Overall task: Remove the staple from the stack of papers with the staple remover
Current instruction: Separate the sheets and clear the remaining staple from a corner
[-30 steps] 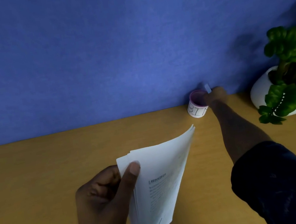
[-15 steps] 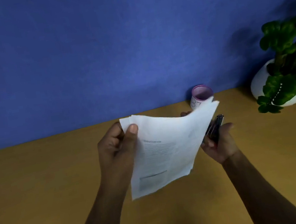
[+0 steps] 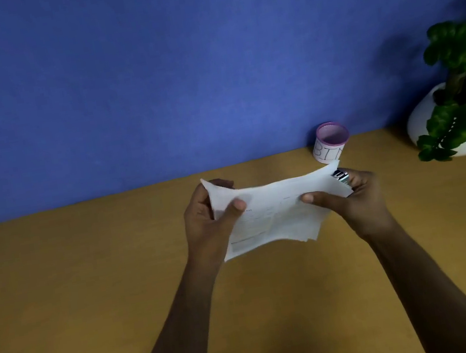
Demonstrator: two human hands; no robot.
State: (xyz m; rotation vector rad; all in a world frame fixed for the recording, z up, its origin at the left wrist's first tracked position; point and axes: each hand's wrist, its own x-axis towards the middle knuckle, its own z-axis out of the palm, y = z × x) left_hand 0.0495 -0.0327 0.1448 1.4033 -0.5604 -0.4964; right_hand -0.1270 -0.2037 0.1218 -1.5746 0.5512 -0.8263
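A stack of white printed papers (image 3: 274,215) is held in the air above the wooden desk (image 3: 61,292), between both hands. My left hand (image 3: 208,222) grips its left edge, thumb on top. My right hand (image 3: 358,196) pinches the right edge with the thumb on the top sheet. The same hand also holds the metal staple remover (image 3: 340,177), whose shiny tip sticks out behind the paper's upper right corner. No staple is visible.
A small white cup with a pink rim and "BIN" written on it (image 3: 330,145) stands at the back of the desk against the blue wall. A green plant in a white pot (image 3: 459,118) sits at the far right.
My right hand came back from the BIN cup with the staple remover and took the papers' right edge. The left hand raised and turned the stack toward the middle.
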